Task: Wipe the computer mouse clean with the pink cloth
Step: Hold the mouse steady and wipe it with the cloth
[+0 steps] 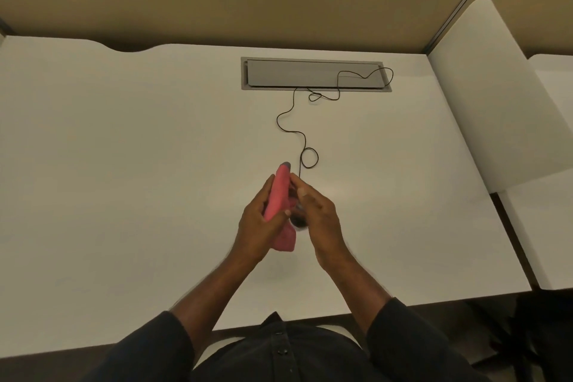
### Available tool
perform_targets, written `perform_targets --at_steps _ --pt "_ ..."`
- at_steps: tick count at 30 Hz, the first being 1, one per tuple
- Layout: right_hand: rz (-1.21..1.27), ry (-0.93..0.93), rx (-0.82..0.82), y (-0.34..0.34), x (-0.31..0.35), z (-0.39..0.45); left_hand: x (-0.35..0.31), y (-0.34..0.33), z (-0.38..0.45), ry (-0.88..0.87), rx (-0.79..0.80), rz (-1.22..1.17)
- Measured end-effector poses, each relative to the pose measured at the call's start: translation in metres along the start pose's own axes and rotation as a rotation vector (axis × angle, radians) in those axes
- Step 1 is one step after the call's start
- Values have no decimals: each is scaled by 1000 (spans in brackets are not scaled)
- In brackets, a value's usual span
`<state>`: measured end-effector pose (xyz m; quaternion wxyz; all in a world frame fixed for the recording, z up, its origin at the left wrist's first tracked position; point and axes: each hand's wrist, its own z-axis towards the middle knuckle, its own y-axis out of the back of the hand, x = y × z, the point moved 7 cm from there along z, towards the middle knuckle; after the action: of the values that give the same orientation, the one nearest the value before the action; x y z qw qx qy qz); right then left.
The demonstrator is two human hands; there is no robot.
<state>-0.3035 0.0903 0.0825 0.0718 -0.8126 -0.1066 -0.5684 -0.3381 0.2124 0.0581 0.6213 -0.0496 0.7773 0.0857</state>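
With my left hand [257, 220] gripping the pink cloth [279, 195] and my right hand [316, 211] curled round the computer mouse [298, 220] between my palms, I should rub firmly, keeping the cable [293, 121] beyond my fingertips slack.

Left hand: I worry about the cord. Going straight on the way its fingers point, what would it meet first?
Probably the looped cord just beyond the left hand and pink cloth; depth unclear.

Above a white desk [124, 164], the left hand [257, 226] grips a pink cloth [279, 195] against a dark computer mouse [298, 220], held by the right hand [319, 214]. Its black cable [286, 112] trails away.
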Motion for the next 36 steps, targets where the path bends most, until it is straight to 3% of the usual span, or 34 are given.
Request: perform_targets --at_steps 5,11,17,20,23,29,36 --pt "-159 64 -92 40 10 23 9 -7 10 190 189 -262" --pt "-65 -42 107 54 8 39 4 -9 24 272 411 -323" --pt "-51 15 -58 56 7 46 -4 8 38 25 79 3" --pt "-112 14 -98 54 3 54 -12 3 34 -99 47 154" --pt "-180 5 -119 51 1 63 -19 -8 30 -233 75 462" --pt "-89 -97 -73 41 -5 78 -15 -16 41 -156 79 942" --pt "115 -257 -5 38 -17 88 -11 -15 50 -175 -15 929"
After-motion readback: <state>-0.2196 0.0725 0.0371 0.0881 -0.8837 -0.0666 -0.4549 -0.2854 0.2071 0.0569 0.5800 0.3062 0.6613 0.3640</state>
